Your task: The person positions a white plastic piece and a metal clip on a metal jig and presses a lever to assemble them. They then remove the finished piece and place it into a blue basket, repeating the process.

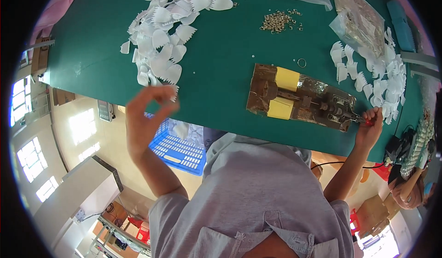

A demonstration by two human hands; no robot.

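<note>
My left hand (148,115) is raised at the table's near edge, thumb and forefinger curved apart with nothing visible between them. Just beyond its fingertips spreads a heap of white toothed plastic pieces (161,39). A single white piece (181,130) shows below the hand, over a blue basket (182,157); I cannot tell whether it is in the air or resting. My right hand (372,128) is closed around the red handle (369,122) of a toggle clamp (340,110). The clamp belongs to a brown jig (260,90) with two yellow pads (286,79).
Small metal clips (277,22) lie in a pile at the far middle, with a ring (301,63) nearer. Clear bags (361,25) lie at the far right, beside more white toothed pieces (384,81). A black cable (340,162) runs below the table edge. Another person (407,189) is at the right.
</note>
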